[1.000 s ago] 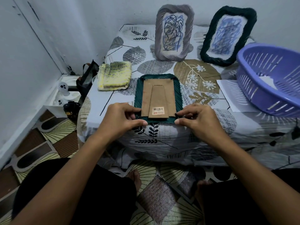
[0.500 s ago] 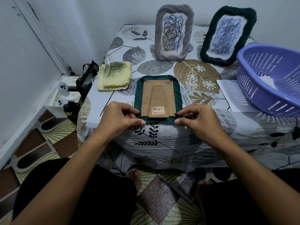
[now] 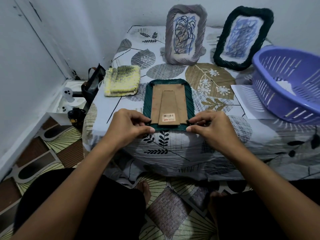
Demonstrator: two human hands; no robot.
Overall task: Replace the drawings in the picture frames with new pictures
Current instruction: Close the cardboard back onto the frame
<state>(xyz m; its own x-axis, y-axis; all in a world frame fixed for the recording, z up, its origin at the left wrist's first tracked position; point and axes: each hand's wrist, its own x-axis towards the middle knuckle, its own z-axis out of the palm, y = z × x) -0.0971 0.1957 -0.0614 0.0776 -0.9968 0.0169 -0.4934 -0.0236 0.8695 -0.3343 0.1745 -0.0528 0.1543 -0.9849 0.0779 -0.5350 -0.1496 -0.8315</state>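
Hands, left [image 3: 129, 126] and right [image 3: 212, 128], each grip pinching face-down green frame [image 3: 148, 99], barcode sticker [image 3: 168, 117] reading "200".

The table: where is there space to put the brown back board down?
Bare cloth shows between the yellow towel and the left hand, and between the green frame and the white paper. The far side is crowded by the grey frame, dark frame and purple basket.
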